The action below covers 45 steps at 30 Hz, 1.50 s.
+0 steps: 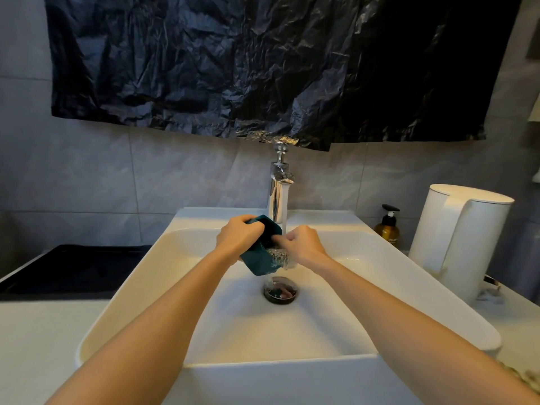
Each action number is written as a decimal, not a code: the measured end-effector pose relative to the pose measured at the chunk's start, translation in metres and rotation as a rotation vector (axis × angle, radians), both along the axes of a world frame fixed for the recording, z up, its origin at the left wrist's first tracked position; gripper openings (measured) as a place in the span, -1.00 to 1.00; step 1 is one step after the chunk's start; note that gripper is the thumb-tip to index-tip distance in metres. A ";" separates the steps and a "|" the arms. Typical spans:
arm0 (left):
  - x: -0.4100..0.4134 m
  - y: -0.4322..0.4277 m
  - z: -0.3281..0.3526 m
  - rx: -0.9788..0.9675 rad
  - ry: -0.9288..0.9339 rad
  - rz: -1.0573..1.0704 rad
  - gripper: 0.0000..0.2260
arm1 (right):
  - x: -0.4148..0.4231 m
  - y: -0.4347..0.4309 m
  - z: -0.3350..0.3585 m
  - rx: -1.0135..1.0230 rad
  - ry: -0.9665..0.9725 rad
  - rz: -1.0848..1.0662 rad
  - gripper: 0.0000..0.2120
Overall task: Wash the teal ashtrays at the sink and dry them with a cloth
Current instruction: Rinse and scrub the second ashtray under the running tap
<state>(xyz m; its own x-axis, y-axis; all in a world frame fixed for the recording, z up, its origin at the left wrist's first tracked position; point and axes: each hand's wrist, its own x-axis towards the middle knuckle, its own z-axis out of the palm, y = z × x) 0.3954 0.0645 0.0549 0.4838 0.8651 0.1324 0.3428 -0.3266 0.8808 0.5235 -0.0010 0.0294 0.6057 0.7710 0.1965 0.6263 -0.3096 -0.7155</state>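
I have one teal ashtray [261,249] up over the middle of the white sink [438,290], tilted steeply so its long side runs from upper left, near the chrome tap [277,194], down toward the drain [280,289]. My left hand [241,236] is clamped around its upper edge — fingers curled over the top, thumb side toward me — and carries all the weight. My right hand [302,244] is closed too, fingertips pinched against the ashtray's right face where the running water [285,211] strikes it; whether it is rubbing bare or holding something small, I cannot tell. Water sheets off the lower corner and falls straight toward the drain.

What matters for the next move is that tilt: the hollow side faces right, toward my right hand and the stream, and the low corner hangs just above the drain. I judge this to be mid-wash, with rinsing under way and drying not yet begun. To reach the other face I would have to roll the piece in my left grip, and a wet glazed surface could slip. No cloth shows anywhere near; a brown pump bottle [388,228] and a white canister [458,244] stand to the right of the sink, well apart from my hands.
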 end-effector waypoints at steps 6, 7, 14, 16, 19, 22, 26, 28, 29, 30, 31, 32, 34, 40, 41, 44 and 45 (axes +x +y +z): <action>-0.006 0.004 0.000 0.104 0.086 0.017 -0.71 | -0.001 0.001 -0.003 -0.041 0.336 0.182 -0.79; -0.005 0.004 0.000 0.100 0.084 0.005 -0.71 | -0.001 0.001 -0.004 -0.023 0.344 0.144 -0.80; -0.006 0.006 -0.001 0.093 0.076 -0.009 -0.70 | 0.002 0.004 -0.003 -0.055 0.352 0.183 -0.83; -0.005 0.007 -0.001 0.083 0.073 -0.023 -0.71 | 0.001 0.005 -0.004 -0.028 0.357 0.157 -0.83; -0.002 0.004 0.000 0.037 0.070 -0.078 -0.71 | 0.000 0.007 -0.007 -0.006 0.200 0.053 -0.88; 0.000 -0.001 -0.001 -0.032 0.079 -0.149 -0.70 | 0.004 0.005 -0.009 -0.077 -0.049 0.041 -0.80; 0.001 0.002 -0.001 -0.082 0.055 -0.142 -0.77 | 0.001 0.005 -0.006 -0.112 0.088 0.196 -0.89; -0.001 0.002 0.002 -0.128 0.018 -0.121 -0.88 | 0.001 0.006 -0.002 -0.075 0.216 0.260 -0.77; -0.001 0.002 0.003 -0.143 0.009 -0.115 -0.90 | 0.002 0.007 -0.001 -0.053 0.251 0.258 -0.73; -0.001 0.002 0.003 -0.156 0.010 -0.112 -0.90 | 0.001 0.006 0.000 -0.041 0.257 0.231 -0.74; -0.001 0.001 0.004 -0.180 0.009 -0.111 -0.92 | 0.000 0.006 0.000 -0.035 0.245 0.197 -0.78; -0.002 -0.001 0.005 -0.214 0.008 -0.116 -0.95 | -0.002 0.005 0.001 -0.040 0.222 0.159 -0.80; -0.002 -0.002 0.005 -0.293 -0.009 -0.121 -0.96 | -0.002 0.005 0.001 -0.041 0.225 0.106 -0.75; 0.007 -0.002 -0.003 -0.435 -0.224 -0.092 -0.69 | -0.012 -0.001 0.008 -0.005 0.628 0.030 -0.90; 0.010 -0.001 -0.006 -0.408 -0.236 -0.092 -0.63 | -0.013 -0.003 0.009 0.013 0.716 0.045 -0.90; 0.012 0.001 -0.012 -0.329 -0.236 -0.067 -0.56 | -0.014 -0.006 0.012 -0.044 0.888 0.169 -0.82; 0.011 0.002 -0.012 -0.301 -0.221 -0.053 -0.60 | -0.013 -0.005 0.011 -0.088 0.895 0.188 -0.79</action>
<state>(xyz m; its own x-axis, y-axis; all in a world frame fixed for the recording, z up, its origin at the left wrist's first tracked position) 0.4063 0.0666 0.0428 0.5176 0.8555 -0.0178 0.1234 -0.0541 0.9909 0.5104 -0.0059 0.0405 0.3665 0.8624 -0.3491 -0.1045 -0.3347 -0.9365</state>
